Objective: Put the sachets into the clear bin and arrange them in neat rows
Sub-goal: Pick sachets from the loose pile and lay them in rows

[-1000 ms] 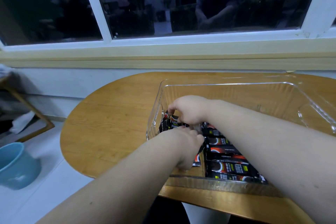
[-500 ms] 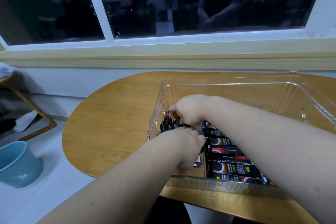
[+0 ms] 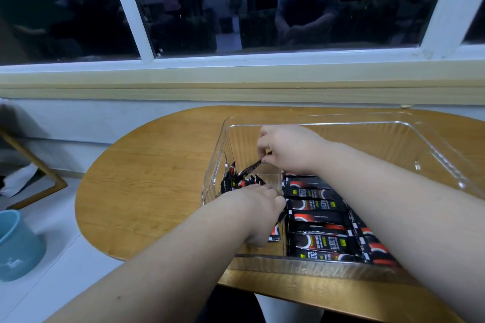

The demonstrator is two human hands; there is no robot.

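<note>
Head view: oval wooden table (image 3: 147, 181) against the wall under a dark window (image 3: 262, 60); blue bucket (image 3: 15, 246) on the floor, left. Clear bin (image 3: 341, 123) on table. Flat sachets (image 3: 315, 210) lie in a row at the bin's near right, long axes left-right. Right hand (image 3: 291, 149) pinches one sachet (image 3: 249, 168) by its upper end, tilted, pointing down-left at the upright sachets (image 3: 236, 182), which the left hand (image 3: 257, 212) grips with curled fingers.

Indoor room at night, rounded wooden table (image 3: 157, 178) below a dark window (image 3: 315, 8), blue bucket (image 3: 18, 246) on pale floor (image 3: 65, 257)
</note>
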